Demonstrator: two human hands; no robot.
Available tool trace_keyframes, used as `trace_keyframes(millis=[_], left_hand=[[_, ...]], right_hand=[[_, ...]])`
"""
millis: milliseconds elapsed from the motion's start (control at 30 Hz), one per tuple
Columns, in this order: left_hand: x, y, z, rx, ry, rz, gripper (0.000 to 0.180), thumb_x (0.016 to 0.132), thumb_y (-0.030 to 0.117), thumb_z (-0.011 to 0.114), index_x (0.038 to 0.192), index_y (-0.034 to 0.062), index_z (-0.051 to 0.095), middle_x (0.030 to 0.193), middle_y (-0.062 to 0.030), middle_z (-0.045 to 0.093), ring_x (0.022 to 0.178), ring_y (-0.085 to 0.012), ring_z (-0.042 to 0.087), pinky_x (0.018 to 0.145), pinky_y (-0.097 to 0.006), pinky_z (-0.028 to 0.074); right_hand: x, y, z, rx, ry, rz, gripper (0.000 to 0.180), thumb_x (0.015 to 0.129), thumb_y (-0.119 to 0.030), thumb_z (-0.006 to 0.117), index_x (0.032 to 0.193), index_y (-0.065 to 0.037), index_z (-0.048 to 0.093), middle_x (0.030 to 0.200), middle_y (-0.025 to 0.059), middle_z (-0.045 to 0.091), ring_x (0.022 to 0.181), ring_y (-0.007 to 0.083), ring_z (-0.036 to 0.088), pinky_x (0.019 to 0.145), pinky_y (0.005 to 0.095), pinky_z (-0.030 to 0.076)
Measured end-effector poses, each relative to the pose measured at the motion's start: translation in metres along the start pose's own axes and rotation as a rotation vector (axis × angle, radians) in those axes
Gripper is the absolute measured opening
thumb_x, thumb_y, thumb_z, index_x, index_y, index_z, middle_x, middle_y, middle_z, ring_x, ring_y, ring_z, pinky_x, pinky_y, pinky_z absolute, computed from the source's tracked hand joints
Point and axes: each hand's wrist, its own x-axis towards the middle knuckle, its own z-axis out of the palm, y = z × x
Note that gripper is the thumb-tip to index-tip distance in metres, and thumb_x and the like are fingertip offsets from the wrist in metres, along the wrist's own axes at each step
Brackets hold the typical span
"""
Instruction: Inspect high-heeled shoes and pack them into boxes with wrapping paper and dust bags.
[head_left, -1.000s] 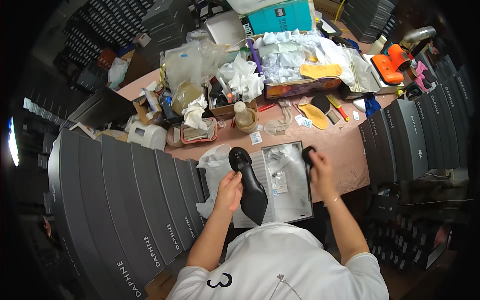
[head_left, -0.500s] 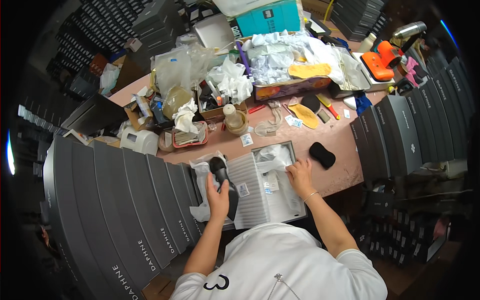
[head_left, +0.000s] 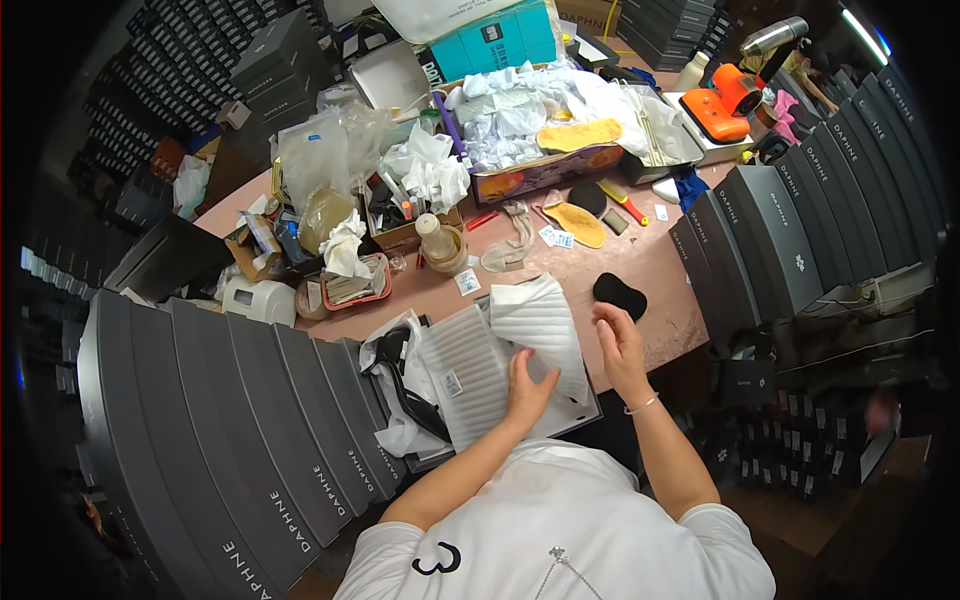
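The left hand (head_left: 530, 396) has let go of the shoe; its fingers and thumb are spread apart at the lower edge of a ribbed white packing sheet (head_left: 540, 325), near enough that they seem to touch it, with nothing visibly gripped. The right hand (head_left: 622, 350) is up out of the shoebox (head_left: 594, 411), just beside the sheet's right edge, fingers loosely bent and free of any object. The sheet now covers most of the box's right side, where crumpled tissue and a small packet showed half a second ago. To the left, a ribbed liner (head_left: 470, 372) with a small sachet (head_left: 453, 384) on it lies between that sheet and the black heeled shoe (head_left: 405, 388), which now rests in white tissue paper (head_left: 398, 442) at the far left. The handling has thus passed from the shoe to the wrapping. Beyond the right hand, the black sponge-like pad (head_left: 620, 297) lies on the pink tabletop (head_left: 665, 338), close to the fingertips but apart from them.
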Motion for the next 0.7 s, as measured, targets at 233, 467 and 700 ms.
trace_keyframes(millis=[233,467,700], left_hand=[[0.021,-0.009,-0.007,-0.325,-0.284,-0.206,0.039,0.083,0.014,0.067,0.118,0.0021,0.054,0.097,-0.0053,0.056,0.081,-0.0132,0.055,0.07,-0.025,0.047],[0.02,0.041,-0.025,0.003,-0.211,0.365,0.065,0.079,0.023,0.072,0.131,0.0022,0.041,0.129,-0.0227,0.045,0.122,-0.0352,0.043,0.098,-0.041,0.039],[-0.03,0.046,0.044,0.258,-0.613,0.924,0.05,0.09,0.03,0.054,0.131,0.0047,0.046,0.138,-0.0214,0.041,0.124,-0.037,0.041,0.107,-0.041,0.028]], right_hand=[[-0.017,-0.011,0.019,-0.747,-0.454,-0.088,0.054,0.077,-0.012,0.069,0.126,-0.008,0.048,0.129,0.0193,0.049,0.113,0.0379,0.05,0.086,0.0444,0.045],[-0.025,0.049,-0.026,0.121,0.308,0.317,0.033,0.095,-0.013,0.05,0.126,-0.002,0.05,0.104,0.0045,0.057,0.083,0.0081,0.052,0.07,0.0217,0.045],[0.014,-0.064,0.028,-0.202,-0.508,-0.22,0.05,0.086,-0.002,0.053,0.134,0.0,0.04,0.113,0.0213,0.058,0.101,0.0284,0.06,0.081,0.034,0.05]])
